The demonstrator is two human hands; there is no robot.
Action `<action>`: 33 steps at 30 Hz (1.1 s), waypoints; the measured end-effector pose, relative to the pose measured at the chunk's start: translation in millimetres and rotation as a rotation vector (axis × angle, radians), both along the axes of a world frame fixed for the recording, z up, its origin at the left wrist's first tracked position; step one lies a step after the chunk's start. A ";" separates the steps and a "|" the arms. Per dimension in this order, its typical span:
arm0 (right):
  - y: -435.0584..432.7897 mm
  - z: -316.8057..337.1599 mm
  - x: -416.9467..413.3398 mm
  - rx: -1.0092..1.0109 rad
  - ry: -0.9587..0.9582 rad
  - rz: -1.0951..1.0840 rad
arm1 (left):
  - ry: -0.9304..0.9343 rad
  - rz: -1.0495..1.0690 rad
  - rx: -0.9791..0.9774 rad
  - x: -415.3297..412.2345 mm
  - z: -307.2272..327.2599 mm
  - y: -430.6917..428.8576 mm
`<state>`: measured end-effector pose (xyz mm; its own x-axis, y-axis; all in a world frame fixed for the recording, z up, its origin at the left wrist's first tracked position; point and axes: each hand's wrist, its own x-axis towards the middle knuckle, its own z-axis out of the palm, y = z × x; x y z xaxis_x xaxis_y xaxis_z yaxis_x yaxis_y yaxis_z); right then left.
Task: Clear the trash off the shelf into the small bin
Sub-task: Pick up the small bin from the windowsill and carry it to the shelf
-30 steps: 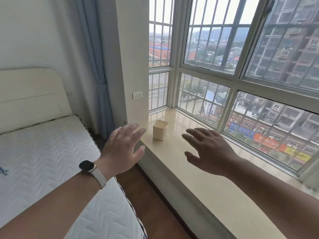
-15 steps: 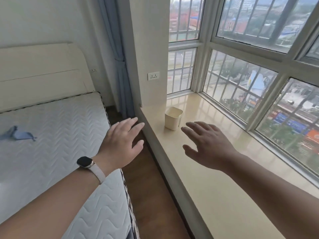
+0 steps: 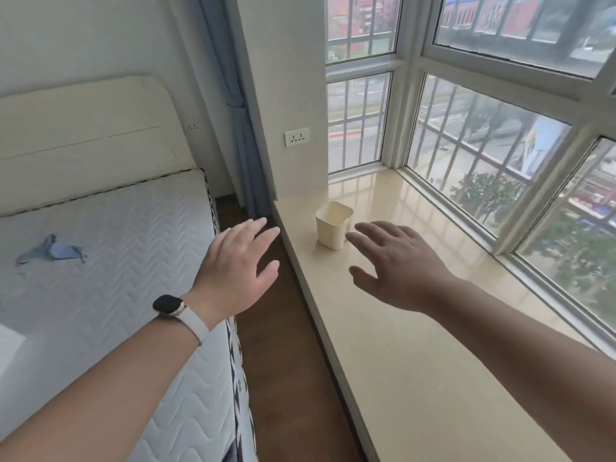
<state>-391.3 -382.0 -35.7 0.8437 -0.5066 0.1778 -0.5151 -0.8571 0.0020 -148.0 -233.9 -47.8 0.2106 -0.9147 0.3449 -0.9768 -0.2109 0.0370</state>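
Note:
A small cream bin stands upright on the glossy beige window shelf, near its left end; what I see of its inside holds nothing. My right hand hovers over the shelf just right of the bin, fingers spread, fingertips close to the bin's side and holding nothing. My left hand, with a watch on the wrist, is raised over the gap between bed and shelf, fingers apart and empty. No trash shows on the visible stretch of shelf.
A bed with a white quilted mattress fills the left; a crumpled blue scrap lies on it. A narrow strip of wooden floor runs between bed and shelf. Barred windows edge the shelf; a blue curtain hangs at the corner.
My view has tilted down and to the left, so more of the bed and the blue scrap show. Both hands stay spread and empty, with the right hand now nearer the bin.

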 end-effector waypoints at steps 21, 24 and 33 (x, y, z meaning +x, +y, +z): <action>-60.5 1.8 153.9 -0.029 0.000 0.031 | 0.001 -0.054 -0.075 148.8 -12.2 -81.8; -82.5 4.3 196.4 -0.036 0.020 0.001 | -0.006 -0.086 -0.090 195.9 -10.1 -107.1; -129.9 -0.8 283.8 -0.077 0.064 -0.060 | 0.014 -0.157 -0.090 288.9 -20.0 -162.9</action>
